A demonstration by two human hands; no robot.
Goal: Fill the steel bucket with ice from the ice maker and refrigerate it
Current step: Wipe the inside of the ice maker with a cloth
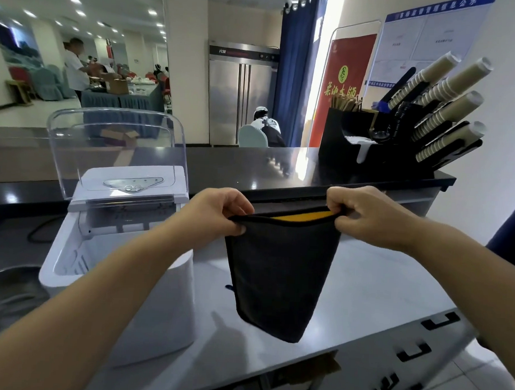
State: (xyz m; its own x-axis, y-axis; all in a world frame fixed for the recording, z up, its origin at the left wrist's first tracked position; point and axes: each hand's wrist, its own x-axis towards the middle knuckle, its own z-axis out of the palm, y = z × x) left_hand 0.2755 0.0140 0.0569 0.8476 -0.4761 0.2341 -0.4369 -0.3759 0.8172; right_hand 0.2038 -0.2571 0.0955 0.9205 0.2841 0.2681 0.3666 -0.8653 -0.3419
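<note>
With the ice maker (125,277) standing lid-up at nine o'clock and no steel bucket showing, the filling is apparently not yet beginning, and the steel refrigerator (242,95) is waiting well off at twelve o'clock. The left hand (223,214) and right hand (363,216) are each pinching the top hem of a black pouch (280,271) lined in yellow, stretching it taut above the counter (364,286) at centre.

Yellow Chinese characters mark the red banner (346,81), blurred beyond reading.
</note>
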